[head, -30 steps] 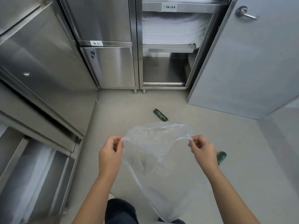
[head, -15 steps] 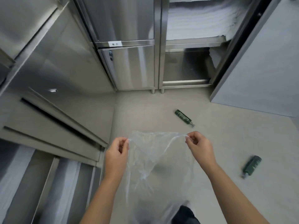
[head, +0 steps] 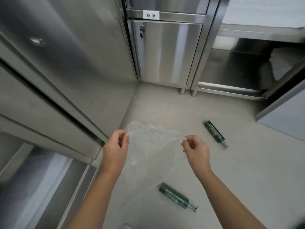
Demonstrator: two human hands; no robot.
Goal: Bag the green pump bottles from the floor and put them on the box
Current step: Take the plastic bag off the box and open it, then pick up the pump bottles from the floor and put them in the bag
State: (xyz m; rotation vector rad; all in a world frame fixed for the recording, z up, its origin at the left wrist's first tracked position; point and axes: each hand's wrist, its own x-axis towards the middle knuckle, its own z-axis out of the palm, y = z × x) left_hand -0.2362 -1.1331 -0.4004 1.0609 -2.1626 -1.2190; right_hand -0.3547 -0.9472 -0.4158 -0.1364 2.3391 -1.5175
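Bottles lie on the pale floor (head: 247,162), both on their sides: one green pump bottle (head: 174,195) near the floor's near edge, just beside the hanging lower part of the bag, its pump pointing right; a second green pump bottle (head: 214,131) farther off toward the right, its pump pointing toward the viewer and right. The two are well apart.

A clear plastic bag (head: 149,149) hangs above the floor between the two hands, with its mouth spread toward the far side. The left hand (head: 115,151) pinches the left rim of the bag between thumb and fingertips, the other fingers curled in. The right hand (head: 195,151) pinches the right rim in the same way, fingers closed on the thin film. The hands are held apart with the bag's opening stretched between them. Both forearms are bare.

Stainless steel cabinets stand along the floor's left and far edges. A cabinet door (head: 166,52) at the far edge has a small lock and a white label (head: 151,14) above it. To its right an open compartment (head: 239,66) shows folded white cloth (head: 283,63). A grey door (head: 287,118) stands at the right edge.
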